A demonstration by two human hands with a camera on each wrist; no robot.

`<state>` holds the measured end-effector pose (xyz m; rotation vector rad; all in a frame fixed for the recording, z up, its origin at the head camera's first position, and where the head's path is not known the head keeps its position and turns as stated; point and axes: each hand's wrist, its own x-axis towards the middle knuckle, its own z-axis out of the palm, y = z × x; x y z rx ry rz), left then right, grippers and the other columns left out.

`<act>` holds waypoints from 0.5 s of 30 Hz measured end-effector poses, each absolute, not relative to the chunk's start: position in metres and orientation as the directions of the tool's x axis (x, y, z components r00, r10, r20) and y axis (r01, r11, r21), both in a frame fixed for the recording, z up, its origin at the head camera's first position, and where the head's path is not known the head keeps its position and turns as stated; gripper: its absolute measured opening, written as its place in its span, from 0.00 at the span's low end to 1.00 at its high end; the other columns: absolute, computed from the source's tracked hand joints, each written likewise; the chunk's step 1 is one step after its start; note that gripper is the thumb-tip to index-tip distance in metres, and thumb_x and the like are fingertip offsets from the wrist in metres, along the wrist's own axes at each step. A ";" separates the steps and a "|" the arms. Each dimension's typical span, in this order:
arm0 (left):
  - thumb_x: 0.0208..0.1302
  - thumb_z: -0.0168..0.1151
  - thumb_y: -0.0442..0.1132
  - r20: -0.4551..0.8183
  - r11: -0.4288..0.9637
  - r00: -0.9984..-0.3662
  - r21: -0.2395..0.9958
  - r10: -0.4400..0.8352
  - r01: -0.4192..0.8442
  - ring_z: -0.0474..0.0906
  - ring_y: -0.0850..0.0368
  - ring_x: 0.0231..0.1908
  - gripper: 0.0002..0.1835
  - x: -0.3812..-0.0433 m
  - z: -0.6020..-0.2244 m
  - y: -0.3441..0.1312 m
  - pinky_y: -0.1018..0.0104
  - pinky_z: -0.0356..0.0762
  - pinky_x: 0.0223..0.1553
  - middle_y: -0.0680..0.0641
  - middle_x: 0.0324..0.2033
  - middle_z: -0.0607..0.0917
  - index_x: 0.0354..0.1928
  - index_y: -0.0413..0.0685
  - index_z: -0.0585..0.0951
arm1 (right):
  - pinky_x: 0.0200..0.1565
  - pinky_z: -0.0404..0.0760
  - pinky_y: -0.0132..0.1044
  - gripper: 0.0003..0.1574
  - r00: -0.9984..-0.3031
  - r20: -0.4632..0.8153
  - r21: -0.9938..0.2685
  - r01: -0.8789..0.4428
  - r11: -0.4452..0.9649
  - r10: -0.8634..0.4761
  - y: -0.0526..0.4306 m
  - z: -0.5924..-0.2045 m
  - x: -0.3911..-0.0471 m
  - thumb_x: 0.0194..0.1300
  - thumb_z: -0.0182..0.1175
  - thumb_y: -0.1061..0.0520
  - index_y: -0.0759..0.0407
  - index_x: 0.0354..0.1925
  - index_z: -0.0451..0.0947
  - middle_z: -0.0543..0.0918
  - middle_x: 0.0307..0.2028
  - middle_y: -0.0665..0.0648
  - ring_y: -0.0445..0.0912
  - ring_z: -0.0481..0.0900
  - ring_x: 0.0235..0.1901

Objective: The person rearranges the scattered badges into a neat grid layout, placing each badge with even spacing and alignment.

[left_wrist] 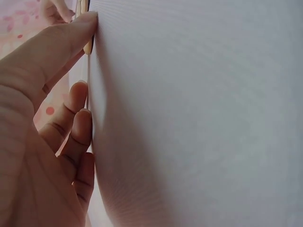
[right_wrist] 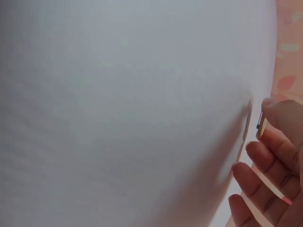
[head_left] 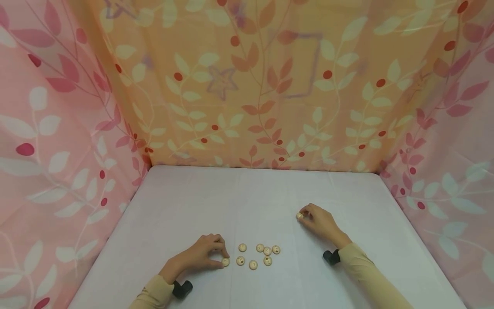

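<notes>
My left hand pinches a small round wooden disc between thumb and finger, low at the white table surface. In the left wrist view the thumb lies across that disc's edge, and the other fingers are bent beside the cloth. Farther back and to the right, my right hand holds another wooden disc by its edges. The right wrist view shows this disc edge-on between thumb and index finger, a little off the cloth. Dark marks show on the discs' faces, too small to read.
Several similar discs lie between the hands, including one disc at the back left and one at the front. Three discs at the right sit close together. A white cloth covers the table; patterned curtains surround its back and sides.
</notes>
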<state>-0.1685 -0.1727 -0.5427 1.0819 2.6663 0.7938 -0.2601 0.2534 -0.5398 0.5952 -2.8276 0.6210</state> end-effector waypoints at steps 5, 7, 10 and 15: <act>0.52 0.66 0.54 0.057 0.592 -0.720 0.525 0.692 0.611 0.66 0.66 0.45 0.11 -0.170 -0.546 -0.173 0.54 0.60 0.50 0.64 0.44 0.72 0.39 0.71 0.80 | 0.27 0.67 0.34 0.13 -0.930 0.232 -0.375 -0.356 0.856 -0.285 0.256 -0.541 -0.272 0.56 0.66 0.48 0.53 0.37 0.80 0.77 0.29 0.46 0.39 0.69 0.25; 0.52 0.66 0.55 0.053 0.591 -0.718 0.528 0.694 0.610 0.66 0.65 0.46 0.11 -0.170 -0.548 -0.174 0.54 0.60 0.50 0.64 0.44 0.72 0.39 0.71 0.79 | 0.27 0.67 0.34 0.14 -0.936 0.224 -0.378 -0.341 0.861 -0.272 0.256 -0.542 -0.277 0.57 0.65 0.48 0.54 0.38 0.80 0.77 0.29 0.46 0.39 0.69 0.25; 0.52 0.66 0.55 0.044 0.593 -0.718 0.530 0.695 0.606 0.65 0.66 0.46 0.11 -0.171 -0.549 -0.174 0.54 0.60 0.51 0.65 0.44 0.71 0.38 0.71 0.79 | 0.27 0.68 0.34 0.14 -0.939 0.226 -0.389 -0.330 0.860 -0.258 0.257 -0.542 -0.283 0.57 0.65 0.48 0.55 0.37 0.80 0.77 0.29 0.47 0.39 0.70 0.25; 0.52 0.66 0.55 0.048 0.592 -0.716 0.525 0.696 0.611 0.65 0.66 0.46 0.10 -0.171 -0.547 -0.174 0.54 0.60 0.51 0.65 0.44 0.71 0.38 0.71 0.79 | 0.28 0.69 0.35 0.15 -0.942 0.238 -0.409 -0.318 0.856 -0.236 0.259 -0.542 -0.295 0.56 0.65 0.49 0.57 0.37 0.81 0.77 0.29 0.49 0.40 0.71 0.26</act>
